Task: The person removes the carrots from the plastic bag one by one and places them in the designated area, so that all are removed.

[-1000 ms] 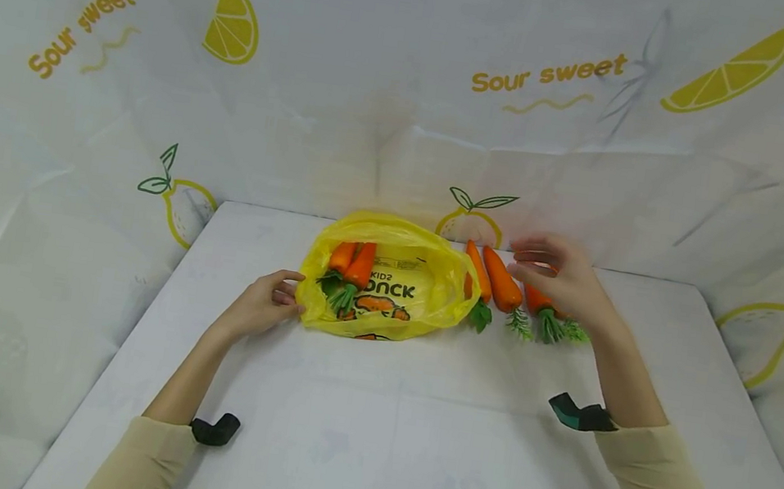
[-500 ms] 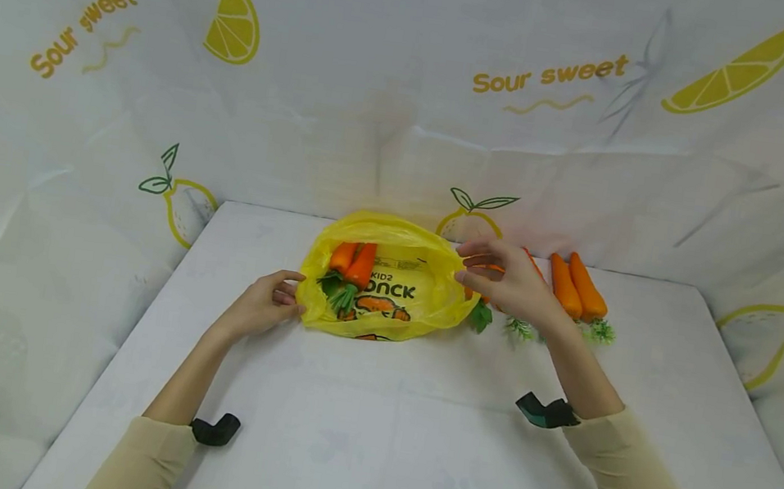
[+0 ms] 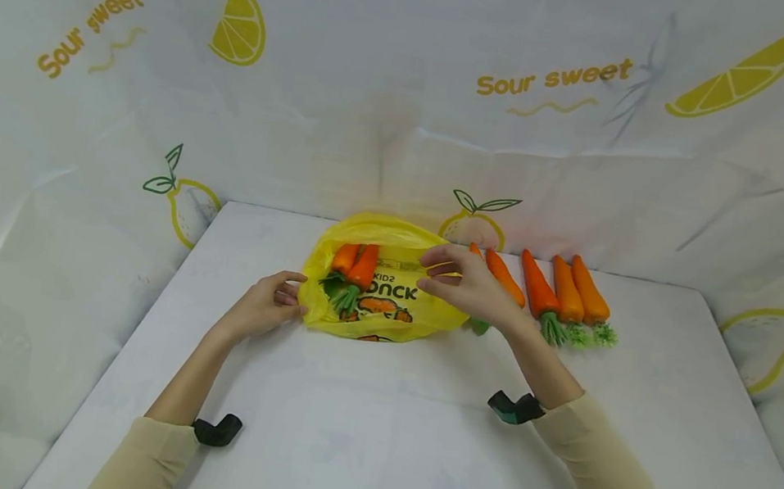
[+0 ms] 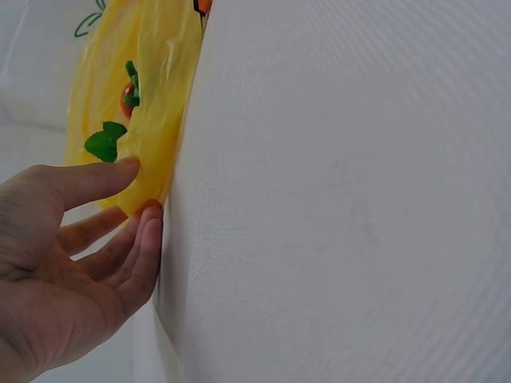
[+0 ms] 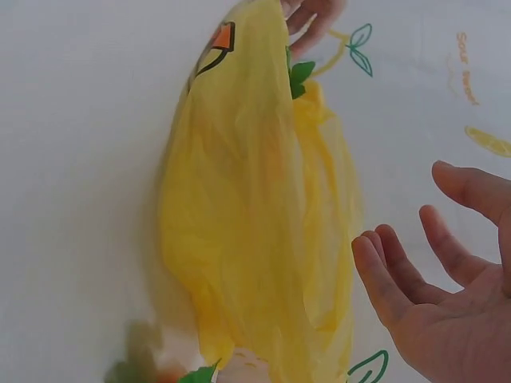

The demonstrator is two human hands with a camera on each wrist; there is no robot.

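Observation:
A yellow plastic bag (image 3: pixel 418 329) lies on the white table with its mouth spread. Inside its left part are two orange carrots (image 3: pixel 363 265) with green tops. My left hand (image 3: pixel 263 304) holds the bag's left edge, thumb on one side and fingers on the other, as the left wrist view shows its hand (image 4: pixel 88 255). Above the right part of the bag hovers my right hand (image 3: pixel 472 284), its fingers apart and nothing between them; the right wrist view has this hand (image 5: pixel 455 295) beside the bag (image 5: pixel 231 175).
Right of the bag several carrots (image 3: pixel 538 288) lie in a row, tops toward me; the leftmost are partly behind my right hand and forearm. A white cloth (image 3: pixel 350 107) printed with lemons rises behind the table (image 3: pixel 366 439).
My right hand has moved left from above the row of carrots to over the bag's right part, uncovering the carrots at the right. The left hand stays at the bag's edge.

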